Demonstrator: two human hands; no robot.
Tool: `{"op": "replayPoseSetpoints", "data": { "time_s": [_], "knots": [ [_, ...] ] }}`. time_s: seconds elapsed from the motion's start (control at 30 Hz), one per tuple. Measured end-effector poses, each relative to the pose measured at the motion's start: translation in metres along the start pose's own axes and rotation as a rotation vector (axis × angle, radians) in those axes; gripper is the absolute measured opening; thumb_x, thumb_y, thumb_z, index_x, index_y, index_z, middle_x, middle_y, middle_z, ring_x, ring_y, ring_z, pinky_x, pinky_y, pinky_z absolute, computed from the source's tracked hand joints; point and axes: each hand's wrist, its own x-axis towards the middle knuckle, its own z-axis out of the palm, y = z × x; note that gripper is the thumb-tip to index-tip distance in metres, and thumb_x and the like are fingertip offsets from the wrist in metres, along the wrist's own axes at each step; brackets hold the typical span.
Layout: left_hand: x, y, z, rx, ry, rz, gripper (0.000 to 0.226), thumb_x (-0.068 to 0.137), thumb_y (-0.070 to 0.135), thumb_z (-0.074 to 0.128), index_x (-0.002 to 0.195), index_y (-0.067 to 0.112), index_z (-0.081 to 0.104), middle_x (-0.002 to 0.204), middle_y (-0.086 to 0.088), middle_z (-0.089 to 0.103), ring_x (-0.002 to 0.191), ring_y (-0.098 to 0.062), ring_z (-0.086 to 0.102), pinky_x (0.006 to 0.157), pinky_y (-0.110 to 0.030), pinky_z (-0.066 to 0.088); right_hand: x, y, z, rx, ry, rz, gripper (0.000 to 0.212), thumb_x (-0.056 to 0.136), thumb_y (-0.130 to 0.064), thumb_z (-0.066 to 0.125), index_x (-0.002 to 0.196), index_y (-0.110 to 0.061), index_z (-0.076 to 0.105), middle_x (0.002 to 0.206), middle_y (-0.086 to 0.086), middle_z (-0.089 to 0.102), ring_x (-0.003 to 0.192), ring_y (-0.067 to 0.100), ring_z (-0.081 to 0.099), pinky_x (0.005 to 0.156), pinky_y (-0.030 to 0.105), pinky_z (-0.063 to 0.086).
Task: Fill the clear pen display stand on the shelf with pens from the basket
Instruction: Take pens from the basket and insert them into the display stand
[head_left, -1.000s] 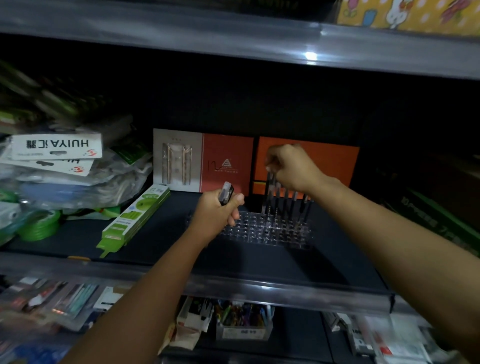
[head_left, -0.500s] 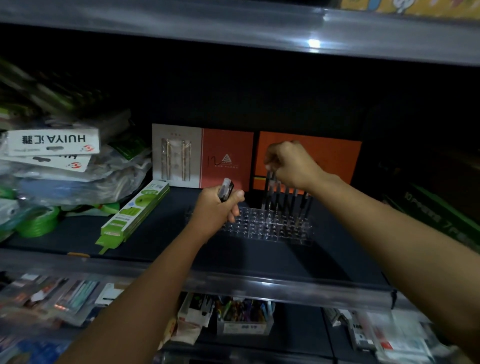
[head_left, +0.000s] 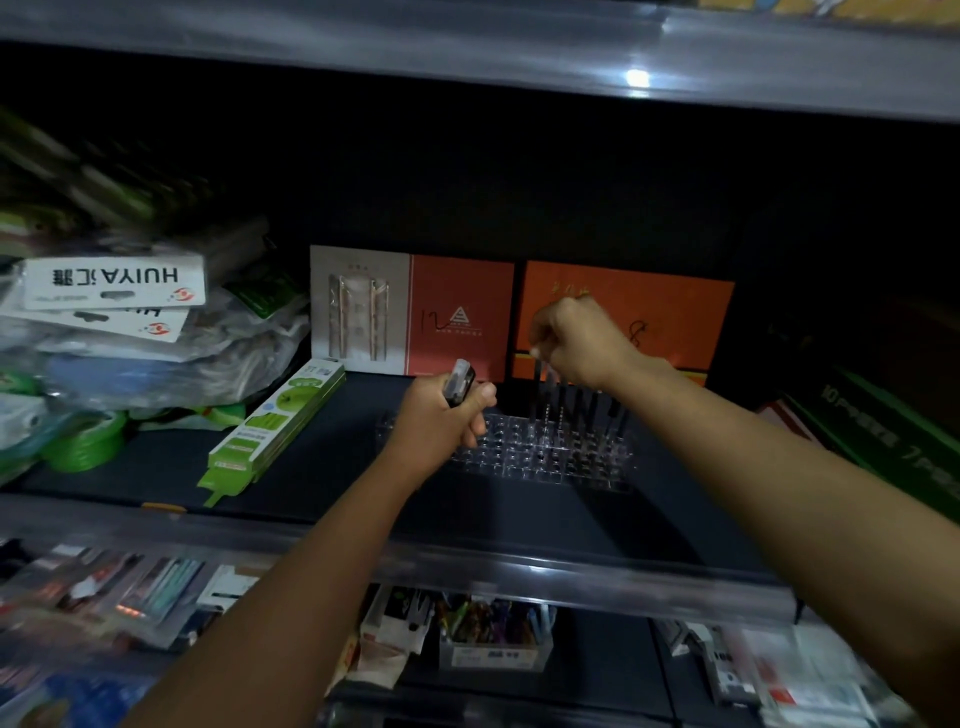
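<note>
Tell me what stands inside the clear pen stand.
Dark pens stand upright in the back right holes of the clear pen stand; front holes look empty. The left hand covers its left end, so those holes cannot be seen.

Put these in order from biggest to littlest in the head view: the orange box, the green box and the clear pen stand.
1. orange box
2. clear pen stand, nearer the camera, so this placing is unsure
3. green box, long but thin

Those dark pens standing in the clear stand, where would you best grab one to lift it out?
Probably by its top end, from above: each dark pen stands upright in the clear stand, its lower part sunk in a hole and neighbours close beside it.
</note>
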Motion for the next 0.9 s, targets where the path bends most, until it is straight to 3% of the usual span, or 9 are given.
{"op": "replayPoseSetpoints", "data": {
  "time_s": [0.37,0.5,0.63,0.73,0.8,0.9],
  "knots": [
    [-0.001,-0.002,-0.001,0.003,0.001,0.006,0.019,0.092,0.020,0.059,0.075,0.015,0.065,0.054,0.000,0.060,0.043,-0.010,0.052,0.050,-0.021,0.045,0.001,0.005,0.010,0.014,-0.005,0.032,0.002,0.084,-0.006,0.069,0.085,-0.006,0.071,0.087,0.011,0.069,0.083,0.023,0.066,0.071,0.031,0.054],
    [-0.001,-0.003,-0.002,0.003,0.002,0.000,0.019,0.092,0.019,0.059,0.074,0.014,0.065,0.054,-0.001,0.060,0.044,-0.012,0.052,0.052,-0.025,0.045,0.000,0.005,0.012,0.015,-0.065,0.034,0.014,0.085,-0.010,0.070,0.098,-0.005,0.073,0.098,0.013,0.071,0.095,0.025,0.066,0.085,0.037,0.056],
    [-0.002,0.000,-0.001,0.011,0.002,0.007,0.019,0.091,0.019,0.060,0.075,0.010,0.065,0.051,0.002,0.059,0.043,-0.011,0.052,0.051,-0.025,0.045,-0.003,-0.003,0.001,0.003,-0.059,-0.012,0.022,0.088,-0.013,0.068,0.109,-0.005,0.070,0.103,0.012,0.071,0.097,0.024,0.067,0.087,0.039,0.056],
    [-0.004,0.003,0.000,0.014,0.004,0.009,0.023,0.089,0.020,0.062,0.079,-0.001,0.065,0.048,0.001,0.057,0.041,-0.013,0.050,0.048,-0.025,0.045,-0.011,-0.020,-0.015,0.066,-0.028,-0.106,0.027,0.088,-0.016,0.068,0.114,-0.008,0.068,0.109,0.009,0.071,0.101,0.020,0.066,0.090,0.033,0.054],
    [-0.006,0.006,0.002,0.014,-0.002,0.000,0.026,0.089,0.020,0.063,0.081,-0.005,0.063,0.046,-0.001,0.056,0.038,-0.015,0.048,0.045,-0.024,0.043,-0.018,-0.036,-0.027,0.165,-0.072,-0.188,0.030,0.086,-0.019,0.071,0.116,-0.014,0.068,0.105,0.002,0.071,0.095,0.013,0.066,0.084,0.027,0.053],
    [-0.008,0.014,0.005,0.011,-0.005,-0.027,0.023,0.087,0.018,0.065,0.077,-0.002,0.062,0.042,-0.003,0.051,0.033,-0.013,0.043,0.039,-0.019,0.038,-0.029,-0.056,-0.040,0.259,-0.174,-0.282,0.027,0.083,-0.024,0.074,0.109,-0.020,0.070,0.091,-0.006,0.067,0.079,0.016,0.068,0.070,0.030,0.056]
  ]
}}
